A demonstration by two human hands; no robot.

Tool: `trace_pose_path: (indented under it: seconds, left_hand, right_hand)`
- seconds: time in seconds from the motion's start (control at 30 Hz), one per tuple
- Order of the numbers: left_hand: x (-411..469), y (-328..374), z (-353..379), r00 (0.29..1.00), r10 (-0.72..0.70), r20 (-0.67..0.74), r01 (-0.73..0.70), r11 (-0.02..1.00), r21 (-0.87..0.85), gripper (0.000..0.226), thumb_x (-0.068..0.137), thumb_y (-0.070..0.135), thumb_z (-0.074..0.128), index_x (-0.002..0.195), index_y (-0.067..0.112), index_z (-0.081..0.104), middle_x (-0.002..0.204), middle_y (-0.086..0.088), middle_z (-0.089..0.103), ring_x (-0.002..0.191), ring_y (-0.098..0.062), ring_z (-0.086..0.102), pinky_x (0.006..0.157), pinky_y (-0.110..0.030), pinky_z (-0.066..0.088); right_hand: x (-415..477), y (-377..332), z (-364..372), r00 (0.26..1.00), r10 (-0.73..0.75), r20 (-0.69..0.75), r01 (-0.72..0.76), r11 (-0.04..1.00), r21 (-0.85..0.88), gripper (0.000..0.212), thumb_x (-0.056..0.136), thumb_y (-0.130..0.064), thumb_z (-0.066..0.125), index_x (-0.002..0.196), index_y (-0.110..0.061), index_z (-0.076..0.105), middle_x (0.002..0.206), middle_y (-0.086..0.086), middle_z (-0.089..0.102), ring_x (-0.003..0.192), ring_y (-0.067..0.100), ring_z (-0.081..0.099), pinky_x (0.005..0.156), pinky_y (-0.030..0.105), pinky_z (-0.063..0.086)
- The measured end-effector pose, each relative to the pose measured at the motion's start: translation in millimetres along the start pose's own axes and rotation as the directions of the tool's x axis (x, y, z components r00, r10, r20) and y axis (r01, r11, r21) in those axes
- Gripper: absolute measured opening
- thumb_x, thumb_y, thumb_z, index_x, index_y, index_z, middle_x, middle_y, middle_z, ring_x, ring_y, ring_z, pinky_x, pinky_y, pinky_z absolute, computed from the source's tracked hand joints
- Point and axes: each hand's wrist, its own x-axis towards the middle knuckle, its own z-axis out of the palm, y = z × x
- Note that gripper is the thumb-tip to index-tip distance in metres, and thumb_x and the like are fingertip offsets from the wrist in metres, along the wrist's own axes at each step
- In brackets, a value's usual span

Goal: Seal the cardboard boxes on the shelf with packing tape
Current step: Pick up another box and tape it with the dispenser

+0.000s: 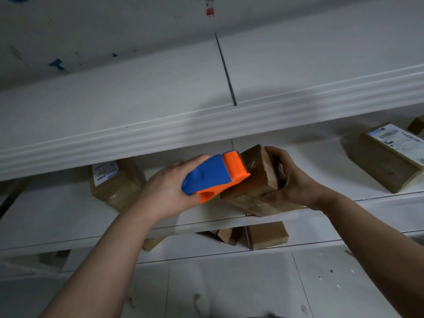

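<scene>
My left hand [167, 187] grips a blue and orange tape dispenser [213, 175], whose orange front end presses against the left side of a small brown cardboard box [252, 180]. My right hand [291, 177] holds that box by its right end, tilted, at the front edge of the white shelf [57, 216]. The box's surface looks glossy with tape. Another brown box with a white label [114, 182] stands on the same shelf to the left. A larger labelled box [390, 154] lies on the shelf at the right.
A thick white upper shelf board [160, 106] hangs just above my hands. On the lower shelf, several brown boxes [266, 235] sit below the held box. A further box corner [417, 125] shows at the far right edge.
</scene>
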Motion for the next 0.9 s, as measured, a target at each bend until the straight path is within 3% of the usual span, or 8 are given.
trace_pose_path:
  seconds: [0.1, 0.27, 0.43, 0.57, 0.63, 0.77, 0.83, 0.9]
  left_hand:
    - [19.4, 25.2, -3.8, 0.999, 0.033, 0.041, -0.039, 0.985, 0.171, 0.083, 0.063, 0.059, 0.055, 0.137, 0.06, 0.018, 0.122, 0.011, 0.057, 0.111, -0.013, 0.056, 0.092, -0.036, 0.05]
    - [30.8, 64.2, -3.2, 0.993, 0.113, 0.033, -0.117, 0.98, 0.16, 0.085, 0.068, 0.047, 0.069, 0.142, 0.053, 0.028, 0.131, 0.018, 0.055, 0.117, -0.009, 0.054, 0.098, -0.033, 0.047]
    - [2.8, 83.9, 2.9, 0.982, 0.16, 0.096, -0.178, 0.957, 0.229, 0.084, 0.064, 0.062, 0.054, 0.137, 0.058, 0.014, 0.121, 0.019, 0.058, 0.107, -0.005, 0.058, 0.089, -0.033, 0.051]
    - [1.0, 98.1, 5.9, 0.987, 0.125, 0.1, -0.146, 0.96, 0.238, 0.087, 0.057, 0.07, 0.042, 0.14, 0.056, 0.018, 0.115, 0.019, 0.058, 0.103, -0.007, 0.057, 0.085, -0.03, 0.05]
    - [2.1, 104.1, 10.1, 0.986, 0.116, 0.117, -0.144, 0.954, 0.263, 0.085, 0.062, 0.064, 0.05, 0.141, 0.056, 0.018, 0.113, 0.018, 0.057, 0.102, -0.008, 0.056, 0.08, -0.025, 0.047]
    - [2.4, 108.9, 14.8, 0.983, 0.151, 0.101, -0.172, 0.953, 0.25, 0.082, 0.072, 0.054, 0.061, 0.143, 0.052, 0.021, 0.106, 0.017, 0.056, 0.095, -0.009, 0.056, 0.074, -0.023, 0.044]
    - [2.3, 108.6, 15.3, 0.984, 0.156, 0.09, -0.174, 0.954, 0.245, 0.084, 0.07, 0.057, 0.059, 0.143, 0.054, 0.017, 0.11, 0.017, 0.056, 0.098, -0.009, 0.056, 0.077, -0.024, 0.045]
    - [-1.3, 103.8, 13.7, 0.982, 0.168, 0.081, -0.184, 0.95, 0.251, 0.087, 0.072, 0.059, 0.061, 0.142, 0.058, 0.009, 0.113, 0.018, 0.056, 0.102, -0.007, 0.055, 0.081, -0.026, 0.048]
  right_hand:
    - [-18.7, 13.6, -10.2, 0.997, -0.027, -0.066, 0.037, 0.987, 0.157, 0.111, 0.052, -0.027, 0.089, 0.143, -0.026, 0.025, 0.134, -0.01, 0.04, 0.125, 0.007, 0.044, 0.095, 0.027, 0.049]
    - [-41.6, 30.1, -27.5, 0.998, 0.032, -0.056, -0.015, 0.961, 0.278, 0.109, 0.057, -0.008, 0.088, 0.144, -0.025, 0.025, 0.141, -0.004, 0.038, 0.131, 0.013, 0.041, 0.093, 0.032, 0.051]
    - [-64.1, 36.5, -35.2, 0.998, 0.036, 0.05, -0.048, 0.965, 0.257, 0.113, 0.059, 0.013, 0.084, 0.145, -0.025, 0.022, 0.145, -0.004, 0.037, 0.135, 0.01, 0.037, 0.094, 0.032, 0.05]
    - [-59.2, 21.0, -55.1, 0.983, 0.118, 0.14, -0.128, 0.99, 0.061, 0.116, 0.062, 0.006, 0.085, 0.145, -0.039, 0.018, 0.145, -0.017, 0.036, 0.137, 0.005, 0.032, 0.098, 0.029, 0.047]
    - [-55.1, 7.2, -66.8, 0.986, 0.13, 0.1, -0.114, 0.982, -0.15, 0.131, 0.055, -0.009, 0.093, 0.149, -0.035, 0.006, 0.154, -0.014, 0.021, 0.142, 0.006, 0.021, 0.109, 0.022, 0.031]
    - [-48.2, -16.3, -68.3, 0.985, 0.015, 0.17, 0.089, 0.805, -0.586, 0.14, 0.054, -0.034, 0.092, 0.151, -0.031, -0.008, 0.159, -0.008, 0.01, 0.144, 0.009, 0.012, 0.119, 0.034, 0.015]
    - [-43.1, -16.2, -65.4, 0.98, 0.025, 0.199, 0.122, 0.71, -0.693, 0.133, 0.054, -0.037, 0.089, 0.151, -0.033, -0.001, 0.155, -0.007, 0.019, 0.142, 0.012, 0.019, 0.117, 0.036, 0.021]
    - [-40.0, -13.4, -69.3, 0.985, 0.04, 0.17, 0.087, 0.733, -0.675, 0.123, 0.052, -0.03, 0.09, 0.149, -0.031, 0.014, 0.144, -0.008, 0.032, 0.13, 0.011, 0.033, 0.104, 0.023, 0.033]
